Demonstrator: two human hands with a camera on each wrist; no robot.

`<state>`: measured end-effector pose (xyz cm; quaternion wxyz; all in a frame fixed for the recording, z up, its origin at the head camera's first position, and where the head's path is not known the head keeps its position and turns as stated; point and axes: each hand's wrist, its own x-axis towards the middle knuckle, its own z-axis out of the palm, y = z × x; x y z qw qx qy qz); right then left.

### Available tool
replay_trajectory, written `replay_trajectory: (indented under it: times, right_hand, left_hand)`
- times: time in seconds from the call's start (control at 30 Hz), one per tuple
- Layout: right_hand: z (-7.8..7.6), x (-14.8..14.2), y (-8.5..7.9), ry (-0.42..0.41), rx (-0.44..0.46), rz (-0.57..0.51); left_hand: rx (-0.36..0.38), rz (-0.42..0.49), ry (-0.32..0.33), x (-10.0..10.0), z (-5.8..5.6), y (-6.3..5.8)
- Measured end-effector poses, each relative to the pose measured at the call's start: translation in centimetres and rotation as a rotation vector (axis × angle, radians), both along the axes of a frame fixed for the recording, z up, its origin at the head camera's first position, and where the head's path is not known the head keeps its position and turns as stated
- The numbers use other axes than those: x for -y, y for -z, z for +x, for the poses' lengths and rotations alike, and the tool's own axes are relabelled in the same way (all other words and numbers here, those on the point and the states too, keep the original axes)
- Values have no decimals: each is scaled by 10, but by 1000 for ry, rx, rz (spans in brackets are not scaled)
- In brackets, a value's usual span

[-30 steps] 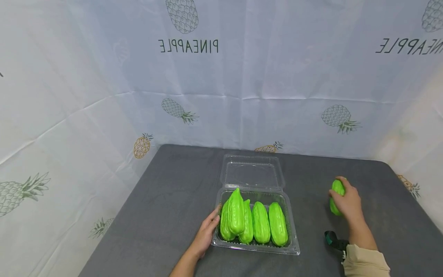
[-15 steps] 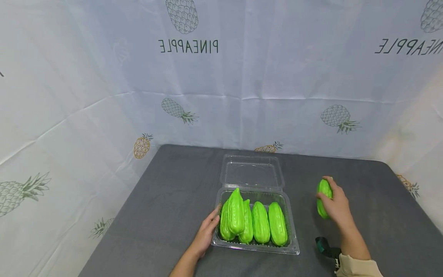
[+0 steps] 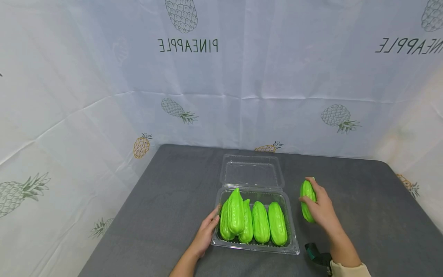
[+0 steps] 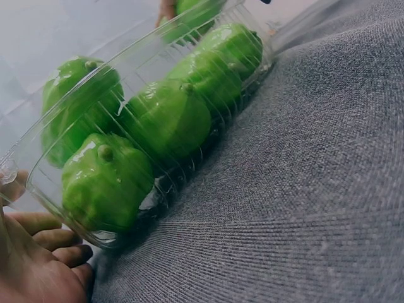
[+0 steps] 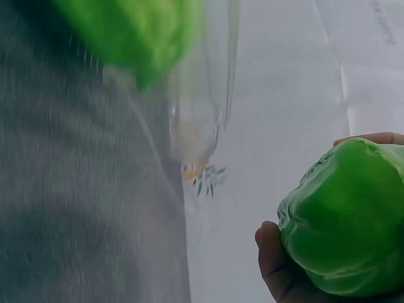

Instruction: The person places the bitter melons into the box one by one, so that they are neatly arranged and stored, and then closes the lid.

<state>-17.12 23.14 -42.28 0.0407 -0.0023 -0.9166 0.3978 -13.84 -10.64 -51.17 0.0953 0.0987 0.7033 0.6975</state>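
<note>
A clear plastic clamshell container point(image 3: 292, 227) sits with its lid point(image 3: 252, 172) folded back. Inside it lie several bright green bitter melons point(image 3: 261, 222), one stacked on others at the left. My left hand point(image 3: 204, 234) rests against the container's left wall, with its fingers point(image 4: 53, 238) fairly straight at the plastic. My right hand point(image 3: 321, 206) holds another bitter melon point(image 3: 306, 196) to the right of the container, thumb on one side and fingers round the other. The right wrist view shows this bitter melon point(image 5: 344, 218) close up, seated in the hand.
The dark grey table point(image 3: 166, 200) bears the container and meets a white curtain point(image 3: 242, 77) with pineapple prints at the back and sides. A black strap-like piece point(image 3: 316, 254) is attached at my right wrist.
My right hand has moved left toward the container, carrying the bitter melon. The left hand, the container and the bitter melons in it stay where they were.
</note>
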Motion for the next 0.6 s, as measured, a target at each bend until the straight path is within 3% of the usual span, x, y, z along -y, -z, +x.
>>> replay_trajectory:
  times: [0.33,0.6]
  right_hand:
    - [12,26,-1,-37,50,-53]
    - [19,35,-2,-79,26,-35]
  left_hand:
    - [11,-18,-8,1,0,-1]
    - [26,-20,-5,1,-1,-2]
